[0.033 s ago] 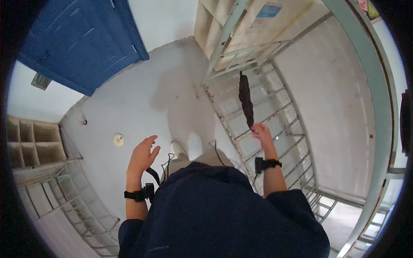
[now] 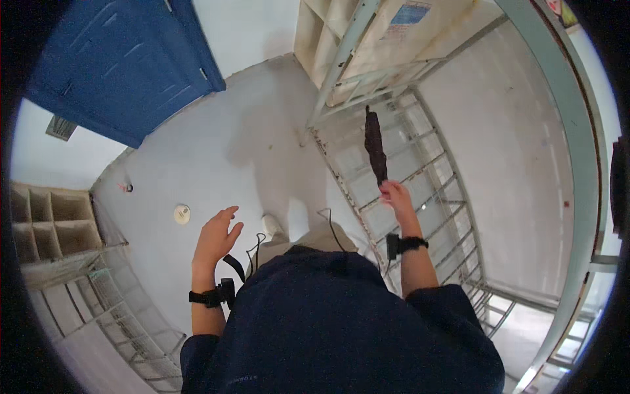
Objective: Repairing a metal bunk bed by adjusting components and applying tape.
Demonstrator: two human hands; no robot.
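Gripping the dark umbrella (image 2: 375, 148) by its near end, the fingers of my right hand (image 2: 396, 197) are closed together around it. It looks furled and points away from me, over the metal bed frame (image 2: 338, 176); whether it touches a bar, I can't tell. Held at one end like this, it should want to droop or swing, so I'd do best with a firm pinch, a level wrist and the far tip clear of the rails. My left hand (image 2: 215, 236) is bare, thumb apart from the fingers — free to steady the loose fabric if needed.

Counting up: one umbrella, two hands, two black wrist devices (image 2: 226, 293), one blue door (image 2: 125, 59), one pale round disc (image 2: 182, 214) on the floor — and one pale shoe (image 2: 272, 225) of mine plainly showing.
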